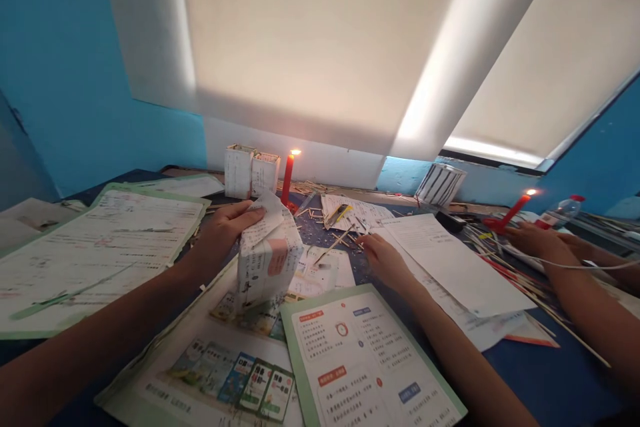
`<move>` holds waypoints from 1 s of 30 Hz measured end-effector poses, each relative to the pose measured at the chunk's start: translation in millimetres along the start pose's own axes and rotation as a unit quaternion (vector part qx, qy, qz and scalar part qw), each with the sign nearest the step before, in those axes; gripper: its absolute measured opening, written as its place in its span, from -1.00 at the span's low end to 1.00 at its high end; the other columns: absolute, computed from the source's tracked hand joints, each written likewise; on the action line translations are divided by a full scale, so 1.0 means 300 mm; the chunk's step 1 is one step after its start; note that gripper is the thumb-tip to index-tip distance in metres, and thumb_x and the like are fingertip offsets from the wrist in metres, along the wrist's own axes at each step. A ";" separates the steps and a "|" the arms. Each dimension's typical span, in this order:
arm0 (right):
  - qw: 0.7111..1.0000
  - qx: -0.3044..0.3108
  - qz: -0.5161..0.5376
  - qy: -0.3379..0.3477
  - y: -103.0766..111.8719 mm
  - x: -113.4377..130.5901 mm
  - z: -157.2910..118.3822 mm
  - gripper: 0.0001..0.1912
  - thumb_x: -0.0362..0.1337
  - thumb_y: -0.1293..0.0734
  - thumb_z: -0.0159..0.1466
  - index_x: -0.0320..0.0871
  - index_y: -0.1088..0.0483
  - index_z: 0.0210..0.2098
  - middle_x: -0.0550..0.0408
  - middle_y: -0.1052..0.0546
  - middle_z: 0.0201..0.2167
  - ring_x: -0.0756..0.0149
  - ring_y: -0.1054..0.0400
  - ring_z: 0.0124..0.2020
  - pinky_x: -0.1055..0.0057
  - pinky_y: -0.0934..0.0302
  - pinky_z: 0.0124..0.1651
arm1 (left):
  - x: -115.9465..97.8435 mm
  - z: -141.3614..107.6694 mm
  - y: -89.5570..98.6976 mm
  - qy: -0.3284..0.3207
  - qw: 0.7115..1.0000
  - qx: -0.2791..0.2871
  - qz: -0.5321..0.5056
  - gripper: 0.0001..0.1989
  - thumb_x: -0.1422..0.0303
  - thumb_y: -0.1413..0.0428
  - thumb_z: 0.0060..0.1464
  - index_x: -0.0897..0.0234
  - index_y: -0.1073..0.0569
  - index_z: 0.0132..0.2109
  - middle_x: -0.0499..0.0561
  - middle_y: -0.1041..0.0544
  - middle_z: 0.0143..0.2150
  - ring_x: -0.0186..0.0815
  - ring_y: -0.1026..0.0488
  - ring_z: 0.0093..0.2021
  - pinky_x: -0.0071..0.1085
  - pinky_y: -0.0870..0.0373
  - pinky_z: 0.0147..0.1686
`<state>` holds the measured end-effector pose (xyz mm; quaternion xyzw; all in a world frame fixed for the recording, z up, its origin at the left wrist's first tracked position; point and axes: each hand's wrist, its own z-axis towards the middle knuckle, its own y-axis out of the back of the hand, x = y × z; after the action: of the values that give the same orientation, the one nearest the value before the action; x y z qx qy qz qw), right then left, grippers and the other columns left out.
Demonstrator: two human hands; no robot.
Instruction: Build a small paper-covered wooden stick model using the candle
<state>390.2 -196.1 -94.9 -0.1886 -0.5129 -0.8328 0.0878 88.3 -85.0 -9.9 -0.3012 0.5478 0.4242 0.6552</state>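
My left hand (231,237) grips the upper left side of a paper-covered box (267,267) with printed text and a pink patch, its fingers over the folded paper at the top. The box stands on a printed sheet (200,353) with pictures of booklets. To the right, my right hand (384,259) is low over the table, fingers drawn together beside thin wooden sticks (343,240). What its fingertips hold, if anything, is too small to make out. Behind the box a lit red candle (287,180) stands upright.
Two paper-covered boxes (240,170) stand against the wall. A yellow utility knife (343,213) lies among scattered sticks and papers. At right, another person's hands (537,243) are near a second lit red candle (516,208) and a plastic bottle (560,212). A striped box (440,183) stands at the back.
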 end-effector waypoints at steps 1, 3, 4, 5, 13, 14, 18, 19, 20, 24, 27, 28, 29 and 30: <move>0.999 -0.032 0.014 -0.004 0.001 -0.003 0.005 -0.70 -0.33 -0.07 0.27 -0.15 -0.41 -0.20 -0.02 -0.44 -0.26 0.24 -0.35 -0.30 0.28 -0.22 -0.19 | 0.000 -0.001 0.000 -0.003 1.000 0.002 -0.001 -0.81 0.19 -0.18 -0.08 0.21 -0.43 -0.45 -0.08 -0.46 -0.47 -0.25 -0.36 -0.37 -0.43 -0.24 -0.38; 0.994 -0.075 0.080 -0.004 0.002 -0.001 0.013 -0.69 -0.29 -0.07 0.27 -0.14 -0.41 -0.19 0.00 -0.44 -0.31 0.27 -0.35 -0.34 0.30 -0.23 -0.23 | -0.002 -0.002 -0.001 -0.010 1.000 0.002 0.002 -0.81 0.19 -0.18 -0.09 0.21 -0.44 -0.45 -0.07 -0.47 -0.45 -0.24 -0.36 -0.37 -0.42 -0.24 -0.38; 0.988 -0.087 0.125 -0.004 0.002 0.003 0.017 -0.69 -0.27 -0.07 0.26 -0.14 -0.40 -0.17 0.01 -0.45 -0.32 0.28 -0.35 -0.35 0.31 -0.24 -0.24 | -0.002 -0.002 -0.002 -0.011 1.000 0.005 0.002 -0.81 0.19 -0.18 -0.08 0.21 -0.44 -0.45 -0.07 -0.47 -0.45 -0.24 -0.36 -0.37 -0.41 -0.24 -0.38; 0.981 -0.095 0.170 -0.002 0.004 0.008 0.020 -0.68 -0.25 -0.08 0.25 -0.14 -0.38 -0.13 0.02 -0.46 -0.30 0.29 -0.36 -0.34 0.32 -0.25 -0.24 | -0.003 -0.002 -0.003 -0.012 1.000 0.007 0.001 -0.81 0.19 -0.17 -0.08 0.21 -0.44 -0.46 -0.07 -0.47 -0.45 -0.24 -0.37 -0.37 -0.41 -0.24 -0.38; 0.946 -0.193 0.260 -0.027 0.022 0.025 0.023 -0.68 -0.06 -0.30 0.15 -0.12 -0.32 -0.19 0.10 -0.44 -0.39 0.30 -0.34 -0.36 0.39 -0.22 -0.34 | 0.004 0.001 -0.004 -0.011 1.000 -0.008 -0.005 -0.79 0.18 -0.18 -0.12 0.23 -0.42 -0.47 -0.06 -0.46 -0.46 -0.24 -0.36 -0.39 -0.41 -0.21 -0.42; 0.952 -0.186 0.240 -0.034 0.020 0.026 0.022 -0.68 -0.02 -0.28 0.16 -0.12 -0.31 -0.23 0.12 -0.42 -0.42 0.31 -0.32 -0.40 0.40 -0.19 -0.37 | 0.003 0.001 -0.005 -0.010 1.000 -0.007 -0.007 -0.80 0.19 -0.18 -0.12 0.23 -0.43 -0.47 -0.06 -0.46 -0.46 -0.25 -0.35 -0.39 -0.42 -0.20 -0.43; 0.986 -0.102 0.128 -0.033 0.007 0.032 0.010 -0.62 0.08 -0.15 0.25 -0.12 -0.31 -0.37 0.16 -0.38 -0.53 0.34 -0.26 -0.51 0.42 -0.10 -0.44 | -0.004 -0.004 -0.006 -0.012 1.000 -0.002 -0.006 -0.81 0.20 -0.17 -0.10 0.22 -0.44 -0.48 -0.07 -0.46 -0.46 -0.27 -0.32 -0.42 -0.41 -0.20 -0.44; 0.991 -0.082 0.105 -0.029 0.005 0.035 0.005 -0.59 0.08 -0.09 0.28 -0.11 -0.32 -0.36 0.15 -0.40 -0.51 0.32 -0.28 -0.49 0.42 -0.11 -0.43 | -0.005 -0.004 -0.006 -0.015 1.000 -0.001 -0.003 -0.81 0.20 -0.17 -0.10 0.22 -0.43 -0.48 -0.07 -0.45 -0.46 -0.26 -0.32 -0.42 -0.41 -0.20 -0.42; 0.994 -0.065 0.085 -0.025 0.005 0.038 0.000 -0.56 0.06 -0.03 0.31 -0.11 -0.34 -0.32 0.13 -0.43 -0.49 0.30 -0.31 -0.46 0.41 -0.11 -0.41 | -0.005 -0.004 -0.005 -0.018 1.000 -0.001 -0.002 -0.81 0.20 -0.17 -0.10 0.21 -0.43 -0.49 -0.07 -0.44 -0.47 -0.25 -0.33 -0.40 -0.40 -0.21 -0.41; 0.998 -0.052 -0.022 -0.035 0.022 0.052 -0.009 -0.54 -0.01 0.05 0.36 -0.08 -0.37 -0.24 0.10 -0.49 -0.49 0.28 -0.37 -0.45 0.42 -0.09 -0.41 | 0.007 0.000 -0.001 -0.023 1.000 0.001 -0.006 -0.83 0.21 -0.15 -0.09 0.18 -0.41 -0.50 -0.07 -0.43 -0.48 -0.21 -0.35 -0.37 -0.39 -0.22 -0.37; 0.986 -0.082 -0.136 -0.047 0.035 0.059 -0.005 -0.65 -0.06 -0.10 0.32 -0.10 -0.40 -0.36 0.06 -0.51 -0.50 0.26 -0.38 -0.45 0.42 -0.01 -0.44 | 0.017 0.002 0.004 -0.033 0.999 -0.002 0.002 -0.81 0.21 -0.14 -0.08 0.19 -0.39 -0.52 -0.08 -0.40 -0.49 -0.23 -0.32 -0.39 -0.39 -0.20 -0.38; 0.981 -0.081 -0.169 -0.053 0.037 0.059 -0.003 -0.72 -0.10 -0.16 0.29 -0.10 -0.40 -0.36 0.05 -0.52 -0.49 0.25 -0.39 -0.44 0.41 0.02 -0.45 | 0.019 0.003 0.005 -0.036 0.999 -0.002 0.005 -0.80 0.20 -0.13 -0.07 0.20 -0.38 -0.52 -0.08 -0.39 -0.49 -0.25 -0.31 -0.40 -0.40 -0.20 -0.39; 0.976 -0.072 -0.198 -0.061 0.036 0.058 -0.003 -0.79 -0.16 -0.20 0.26 -0.10 -0.41 -0.36 0.03 -0.52 -0.49 0.24 -0.39 -0.44 0.41 0.04 -0.46 | 0.019 0.003 0.006 -0.038 0.999 0.000 0.007 -0.80 0.20 -0.13 -0.06 0.20 -0.38 -0.51 -0.08 -0.39 -0.49 -0.25 -0.30 -0.40 -0.40 -0.19 -0.39; 0.971 -0.058 -0.223 -0.068 0.033 0.056 -0.004 -0.85 -0.22 -0.23 0.24 -0.10 -0.40 -0.38 0.01 -0.52 -0.49 0.23 -0.38 -0.45 0.40 0.06 -0.47 | 0.018 0.004 0.007 -0.040 0.999 0.001 0.012 -0.79 0.19 -0.12 -0.06 0.21 -0.38 -0.51 -0.08 -0.38 -0.48 -0.26 -0.30 -0.41 -0.40 -0.19 -0.39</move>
<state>378.0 -200.8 -80.4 -0.1307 -0.4976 -0.8450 -0.1460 87.2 -81.8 -14.7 -0.2768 0.5250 0.4428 0.6721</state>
